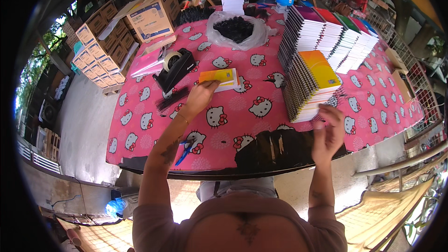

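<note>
Taking the black tape dispenser [181,71] as the landmark, I am seeing some risks. The loose dark coils [171,100], which are lying just on its near side, could be catching on the bracelet [183,119], because the left forearm is passing close beside them. The stack of yellow notebooks [321,67], standing well to the dispenser's right, may be tipping if the right hand [329,130] is bumping its near corner; the coil spines are all sitting on one side.

About the grip: the left hand [204,93] is bending its fingers onto the near left edge of the yellow-orange booklet [216,76], which is lying flat just right of the dispenser, directly ahead of this hand. The thumb is hiding, so I cannot tell if it is pinching firmly. The right hand is keeping thumb and fingers slightly parted; whether something thin is sitting between them, I cannot tell.
</note>
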`<state>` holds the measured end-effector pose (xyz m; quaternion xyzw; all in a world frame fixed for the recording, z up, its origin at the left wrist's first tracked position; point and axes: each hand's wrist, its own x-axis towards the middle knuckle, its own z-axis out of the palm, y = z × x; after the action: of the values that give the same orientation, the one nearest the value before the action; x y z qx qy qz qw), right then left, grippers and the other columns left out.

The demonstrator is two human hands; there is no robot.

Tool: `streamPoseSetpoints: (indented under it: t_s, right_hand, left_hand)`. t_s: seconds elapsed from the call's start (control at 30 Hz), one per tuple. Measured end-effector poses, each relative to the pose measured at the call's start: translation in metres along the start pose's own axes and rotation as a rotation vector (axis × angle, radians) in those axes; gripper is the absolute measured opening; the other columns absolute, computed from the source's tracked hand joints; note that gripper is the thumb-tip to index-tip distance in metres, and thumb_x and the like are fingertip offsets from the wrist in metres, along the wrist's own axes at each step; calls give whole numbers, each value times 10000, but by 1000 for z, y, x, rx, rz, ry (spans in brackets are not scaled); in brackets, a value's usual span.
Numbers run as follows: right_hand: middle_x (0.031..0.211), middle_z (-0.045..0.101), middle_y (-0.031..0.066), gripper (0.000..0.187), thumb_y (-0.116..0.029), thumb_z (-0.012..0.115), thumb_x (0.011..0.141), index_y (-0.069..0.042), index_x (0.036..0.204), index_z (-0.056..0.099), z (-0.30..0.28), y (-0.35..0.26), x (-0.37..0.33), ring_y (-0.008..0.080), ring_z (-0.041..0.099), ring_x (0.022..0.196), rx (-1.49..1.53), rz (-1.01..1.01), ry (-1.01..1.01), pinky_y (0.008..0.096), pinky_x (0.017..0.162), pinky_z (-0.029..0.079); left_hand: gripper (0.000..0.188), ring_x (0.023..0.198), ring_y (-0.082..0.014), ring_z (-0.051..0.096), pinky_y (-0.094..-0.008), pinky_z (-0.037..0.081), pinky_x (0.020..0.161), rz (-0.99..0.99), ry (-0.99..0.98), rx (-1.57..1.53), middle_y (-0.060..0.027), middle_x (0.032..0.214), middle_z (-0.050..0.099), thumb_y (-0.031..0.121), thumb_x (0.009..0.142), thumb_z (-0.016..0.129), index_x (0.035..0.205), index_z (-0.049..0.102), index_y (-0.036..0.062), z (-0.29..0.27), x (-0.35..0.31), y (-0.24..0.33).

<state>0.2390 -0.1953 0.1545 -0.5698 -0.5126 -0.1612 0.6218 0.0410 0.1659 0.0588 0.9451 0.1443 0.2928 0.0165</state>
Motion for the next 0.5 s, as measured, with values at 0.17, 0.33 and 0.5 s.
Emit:
streamPoseSetpoints:
  t_s: [0.17,0.33,0.5]
  right_hand:
    - [1131,673,176,423,-43,763,821,-18,1213,607,95,27,-24,305,662,1067,51,153,-231,367,936,508]
    - [1094,674,129,389,-22,754,843,-19,1190,579,117,93,-92,189,691,933,298,618,-525,284,802,542]
    - [976,643,41,230,-27,729,882,-14,1073,602,128,86,-96,88,611,813,526,719,-424,246,696,525]
  left_hand:
    - [291,925,-320,669,-434,564,816,80,87,-110,-135,1001,677,20,854,652,1145,645,26,-30,-1,92]
    - [324,1040,-340,634,-475,500,935,82,129,-106,-147,1171,679,149,894,683,1189,653,20,-18,-22,88]
    - [314,1049,-366,602,-477,511,886,-409,-43,303,-177,1126,641,179,883,701,1135,659,-3,-26,-89,-80]
